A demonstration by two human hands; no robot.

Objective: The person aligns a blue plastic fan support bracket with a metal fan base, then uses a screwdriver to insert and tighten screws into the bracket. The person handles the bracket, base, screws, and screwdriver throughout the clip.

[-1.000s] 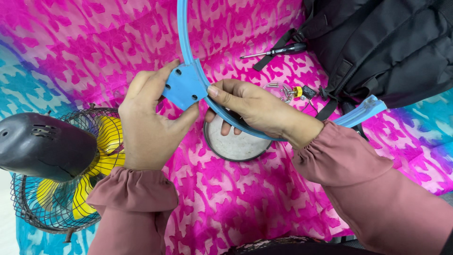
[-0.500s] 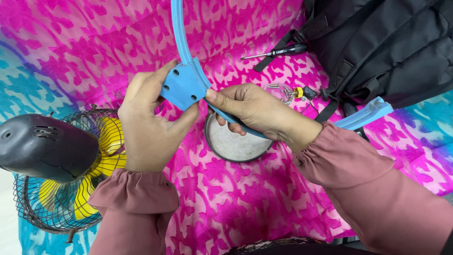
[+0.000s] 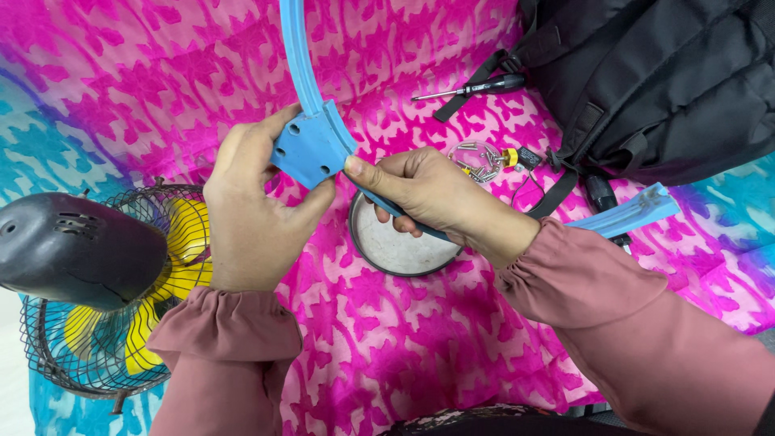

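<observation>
Blue plastic fills the middle of the view: a curved blue guard ring with a flat mounting tab pierced by small screw holes, held up over the cloth by both hands. The left hand is closed on the tab, thumb on its lower edge and fingers behind it. The right hand is wrapped around the ring just beside the tab, thumb tip pressed to the tab's corner, fingers curled under the band. The ring's far end pokes out past the right sleeve, near the black backpack.

Compared with a second ago, the ring has swung a little: its upper arc has drifted leftward across the top edge, the tab sits slightly lower and more tilted, and the free end has dropped lower on the right. Both grips have stayed where they were. My reading is that the piece is being turned and flexed in the hands, inspected or lined up at the tab, not set down or fastened yet.

Below the hands lies a round grey disc with a dark rim on the pink patterned cloth. A screwdriver lies near the backpack strap, untouched, and a small heap of loose screws sits just beyond the right knuckles. At left rests a table fan with yellow blades in a wire cage, its dark motor housing facing up
</observation>
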